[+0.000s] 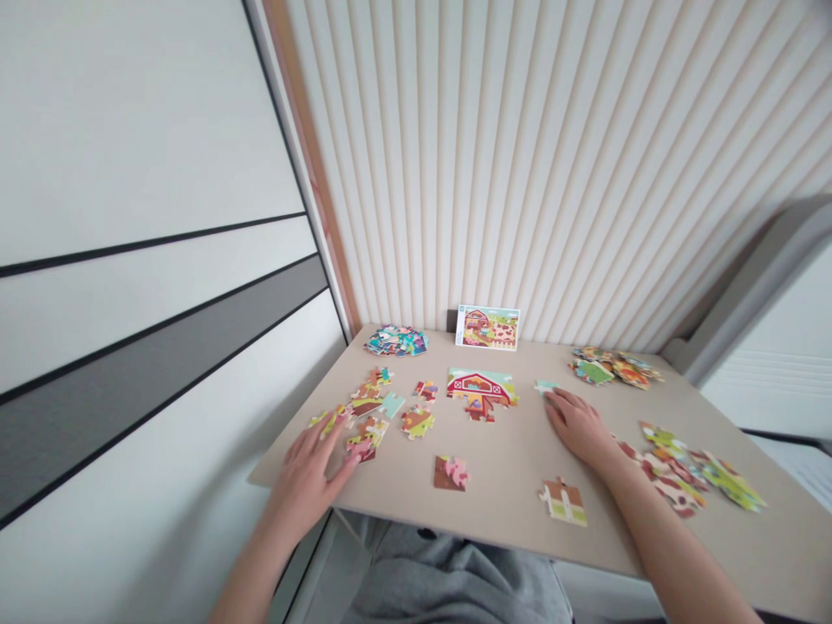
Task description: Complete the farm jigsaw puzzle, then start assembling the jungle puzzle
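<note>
Ribbed cream wall panelling (520,173) backs a beige rectangular tabletop (507,529), and from my remote view the open room lies along its front middle, with the near edge running just beyond both forearms. My right hand (575,425) rests flat at mid-right, fingers pressed together, fingertips touching a small pale teal jigsaw piece (546,386), with no pinch that I can see. My left hand (305,477) sits near the left edge, fingers spread, fingertips on a cluster of multicoloured cardboard puzzle pieces (364,429). Between the hands lies a part-built red barn puzzle (479,390), with a brown-and-pink piece (451,472) and a cream fence piece (562,503) loose toward the front. A printed farm picture card (487,328) stands upright against the wall behind it. A blue-toned heap of pieces (395,341) sits in the back left corner, an orange-and-green heap (614,367) in the back right, and a spread of red-and-green pieces (689,472) runs toward the right edge
</note>
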Demonstrator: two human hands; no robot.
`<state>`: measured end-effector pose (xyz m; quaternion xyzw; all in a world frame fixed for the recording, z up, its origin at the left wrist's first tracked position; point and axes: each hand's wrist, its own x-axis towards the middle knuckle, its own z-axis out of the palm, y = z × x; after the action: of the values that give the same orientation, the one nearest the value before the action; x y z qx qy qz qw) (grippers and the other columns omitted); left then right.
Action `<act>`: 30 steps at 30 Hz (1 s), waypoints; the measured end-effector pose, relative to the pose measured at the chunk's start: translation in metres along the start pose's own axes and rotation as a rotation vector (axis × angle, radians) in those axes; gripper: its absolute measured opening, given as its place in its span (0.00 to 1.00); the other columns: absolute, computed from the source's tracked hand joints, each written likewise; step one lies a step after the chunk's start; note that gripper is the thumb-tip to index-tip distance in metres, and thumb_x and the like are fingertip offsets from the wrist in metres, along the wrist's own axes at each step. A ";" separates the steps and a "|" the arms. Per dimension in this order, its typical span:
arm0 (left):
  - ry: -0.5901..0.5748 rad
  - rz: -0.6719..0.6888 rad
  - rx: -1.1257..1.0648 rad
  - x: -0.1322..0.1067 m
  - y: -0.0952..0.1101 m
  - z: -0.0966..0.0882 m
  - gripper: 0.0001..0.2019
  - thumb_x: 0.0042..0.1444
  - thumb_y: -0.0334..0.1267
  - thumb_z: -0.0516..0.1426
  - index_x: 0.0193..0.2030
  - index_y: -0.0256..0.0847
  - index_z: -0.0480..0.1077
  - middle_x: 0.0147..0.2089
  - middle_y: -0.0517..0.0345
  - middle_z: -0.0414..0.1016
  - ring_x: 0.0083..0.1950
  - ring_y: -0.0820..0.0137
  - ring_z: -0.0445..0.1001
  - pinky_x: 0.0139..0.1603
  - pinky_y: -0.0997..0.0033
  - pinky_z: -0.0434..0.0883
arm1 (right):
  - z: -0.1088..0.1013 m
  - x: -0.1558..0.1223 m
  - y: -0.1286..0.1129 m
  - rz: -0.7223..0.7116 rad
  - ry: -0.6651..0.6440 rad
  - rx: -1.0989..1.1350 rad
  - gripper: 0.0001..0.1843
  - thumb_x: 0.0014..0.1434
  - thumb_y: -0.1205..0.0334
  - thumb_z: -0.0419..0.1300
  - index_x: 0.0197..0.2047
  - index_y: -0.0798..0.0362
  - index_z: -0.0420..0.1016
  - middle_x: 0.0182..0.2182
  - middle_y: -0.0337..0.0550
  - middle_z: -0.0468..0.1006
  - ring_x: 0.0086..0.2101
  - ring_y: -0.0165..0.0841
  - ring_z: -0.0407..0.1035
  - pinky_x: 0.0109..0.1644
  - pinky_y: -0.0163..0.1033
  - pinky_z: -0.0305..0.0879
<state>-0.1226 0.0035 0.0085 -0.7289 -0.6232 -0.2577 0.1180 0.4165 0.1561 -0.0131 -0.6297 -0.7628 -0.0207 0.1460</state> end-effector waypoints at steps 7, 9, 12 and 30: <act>-0.004 0.120 -0.032 0.050 0.006 0.019 0.28 0.68 0.49 0.54 0.72 0.45 0.60 0.69 0.43 0.67 0.69 0.52 0.66 0.70 0.46 0.64 | -0.018 -0.005 -0.018 0.030 0.002 -0.055 0.26 0.71 0.54 0.47 0.67 0.48 0.70 0.67 0.53 0.68 0.63 0.47 0.65 0.66 0.54 0.60; -0.011 0.197 -0.060 0.057 0.019 0.027 0.24 0.68 0.48 0.54 0.69 0.46 0.65 0.68 0.46 0.69 0.69 0.53 0.67 0.70 0.46 0.64 | -0.034 -0.015 -0.029 0.011 -0.001 -0.081 0.26 0.71 0.55 0.48 0.67 0.50 0.69 0.68 0.55 0.67 0.65 0.47 0.63 0.68 0.53 0.58; 0.007 0.296 -0.090 0.057 0.034 0.045 0.21 0.67 0.48 0.55 0.65 0.49 0.70 0.67 0.49 0.70 0.68 0.52 0.69 0.70 0.46 0.64 | -0.056 -0.043 -0.045 -0.037 -0.006 -0.071 0.24 0.71 0.57 0.48 0.66 0.47 0.71 0.66 0.50 0.70 0.64 0.44 0.63 0.68 0.51 0.57; -0.099 0.390 -0.098 0.043 0.044 0.083 0.29 0.67 0.51 0.53 0.72 0.49 0.61 0.71 0.50 0.66 0.69 0.52 0.68 0.71 0.46 0.63 | -0.076 -0.186 0.129 0.525 0.325 -0.071 0.28 0.65 0.47 0.53 0.62 0.50 0.74 0.58 0.52 0.77 0.58 0.48 0.71 0.63 0.53 0.64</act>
<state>-0.0571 0.0720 -0.0324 -0.8523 -0.4622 -0.2239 0.0995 0.5865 -0.0110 -0.0063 -0.7983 -0.5396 -0.1094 0.2442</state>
